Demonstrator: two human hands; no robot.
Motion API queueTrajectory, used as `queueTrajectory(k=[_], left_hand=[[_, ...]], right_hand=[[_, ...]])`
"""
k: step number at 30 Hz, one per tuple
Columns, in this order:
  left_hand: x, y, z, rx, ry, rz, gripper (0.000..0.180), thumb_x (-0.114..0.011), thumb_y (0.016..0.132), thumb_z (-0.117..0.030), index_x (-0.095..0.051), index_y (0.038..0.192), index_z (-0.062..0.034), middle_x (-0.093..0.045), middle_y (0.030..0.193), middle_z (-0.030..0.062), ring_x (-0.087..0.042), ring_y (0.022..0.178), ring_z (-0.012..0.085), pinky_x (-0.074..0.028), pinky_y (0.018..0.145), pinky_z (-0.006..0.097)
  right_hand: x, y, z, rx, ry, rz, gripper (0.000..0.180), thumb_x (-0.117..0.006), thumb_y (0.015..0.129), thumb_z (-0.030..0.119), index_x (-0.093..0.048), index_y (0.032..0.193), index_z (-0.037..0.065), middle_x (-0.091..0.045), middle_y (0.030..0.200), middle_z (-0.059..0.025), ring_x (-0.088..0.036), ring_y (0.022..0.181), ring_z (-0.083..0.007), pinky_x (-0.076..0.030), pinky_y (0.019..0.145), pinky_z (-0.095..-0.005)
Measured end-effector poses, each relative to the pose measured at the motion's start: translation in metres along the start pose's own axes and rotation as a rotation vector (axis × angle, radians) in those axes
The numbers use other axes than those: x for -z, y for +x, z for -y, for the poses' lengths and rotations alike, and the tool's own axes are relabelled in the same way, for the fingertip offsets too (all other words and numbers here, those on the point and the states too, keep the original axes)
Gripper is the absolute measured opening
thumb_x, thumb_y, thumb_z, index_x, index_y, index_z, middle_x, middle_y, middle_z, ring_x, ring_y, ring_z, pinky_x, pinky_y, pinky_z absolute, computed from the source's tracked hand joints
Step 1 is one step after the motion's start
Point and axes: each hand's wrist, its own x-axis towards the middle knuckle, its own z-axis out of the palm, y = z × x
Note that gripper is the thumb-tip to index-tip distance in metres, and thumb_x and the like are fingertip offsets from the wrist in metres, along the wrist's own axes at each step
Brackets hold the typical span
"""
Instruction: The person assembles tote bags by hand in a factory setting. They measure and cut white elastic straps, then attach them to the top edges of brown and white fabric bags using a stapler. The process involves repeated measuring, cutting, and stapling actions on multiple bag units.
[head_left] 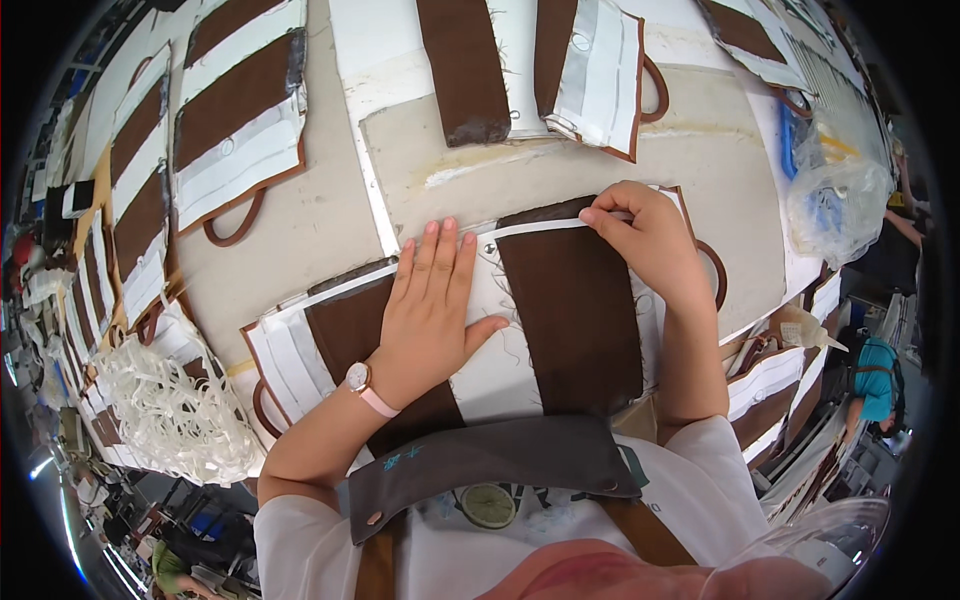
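A brown and white bag panel (585, 330) lies across the table in front of me, with loose threads along its white middle band. Brown loop handles (713, 275) stick out at its ends. Along the far edge runs a narrow white strip (540, 227). My left hand (430, 310) rests flat on the panel and strip, fingers stretched out. Farther right, my right hand (645, 240) pinches the strip between thumb and forefinger at the far edge. A small metal snap (490, 249) shows near the strip, between the hands. My left palm hides part of the panel.
Similar panels lie at the far middle (465, 70), left (240, 100) and far right (755, 40). A tangled heap of white strips (175, 410) sits at the left. Right are a clear plastic bag (840, 200) and a nozzle bottle (800, 328). A person in teal (877, 385) is beyond.
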Motion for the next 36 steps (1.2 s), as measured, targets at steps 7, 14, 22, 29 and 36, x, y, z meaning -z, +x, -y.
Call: queueTrajectory(k=[7, 14, 22, 29, 36], left_hand=[[0.001, 0.001, 0.002, 0.009, 0.013, 0.031, 0.088, -0.064, 0.083, -0.047, -0.030, 0.145, 0.0054, -0.026, 0.150, 0.0291, -0.023, 0.142, 0.0409, -0.017, 0.116, 0.050], [0.005, 0.002, 0.004, -0.012, 0.017, 0.073, 0.087, -0.066, 0.082, -0.044, -0.031, 0.145, 0.0048, -0.024, 0.151, 0.0292, -0.023, 0.142, 0.0416, -0.017, 0.115, 0.051], [0.012, 0.023, -0.019, -0.139, 0.019, -0.024, 0.078, -0.076, 0.072, -0.026, -0.043, 0.136, 0.0057, -0.046, 0.132, 0.0211, -0.045, 0.122, 0.0352, -0.037, 0.103, 0.044], [-0.005, 0.036, -0.018, -0.173, 0.061, -0.099, 0.075, -0.076, 0.072, -0.025, -0.046, 0.133, 0.0070, -0.051, 0.118, 0.0153, -0.051, 0.107, 0.0297, -0.043, 0.092, 0.040], [0.002, 0.047, -0.013, -0.227, 0.120, -0.046, 0.077, -0.074, 0.073, -0.036, -0.048, 0.137, -0.0030, -0.050, 0.114, 0.0127, -0.051, 0.103, 0.0272, -0.044, 0.087, 0.036]], right_hand=[[-0.002, 0.010, -0.015, 0.024, 0.005, -0.020, 0.020, -0.071, 0.082, 0.016, -0.061, 0.081, -0.002, -0.059, 0.076, -0.0131, -0.054, 0.067, -0.0232, -0.044, 0.063, -0.0339], [-0.011, 0.015, -0.019, 0.044, -0.090, -0.061, 0.021, -0.070, 0.081, 0.017, -0.059, 0.079, 0.000, -0.060, 0.077, -0.0144, -0.057, 0.071, -0.0303, -0.045, 0.065, -0.0382], [-0.011, 0.017, -0.020, 0.040, -0.103, -0.059, 0.022, -0.069, 0.082, 0.020, -0.060, 0.079, 0.000, -0.061, 0.078, -0.0143, -0.058, 0.073, -0.0313, -0.045, 0.066, -0.0400], [-0.008, 0.017, -0.024, 0.035, -0.059, -0.038, 0.020, -0.069, 0.081, 0.019, -0.061, 0.079, 0.000, -0.062, 0.079, -0.0142, -0.059, 0.072, -0.0310, -0.045, 0.065, -0.0400], [-0.013, 0.017, -0.020, 0.070, -0.159, -0.077, 0.020, -0.069, 0.081, 0.019, -0.061, 0.079, 0.001, -0.062, 0.079, -0.0139, -0.059, 0.072, -0.0314, -0.046, 0.065, -0.0404]])
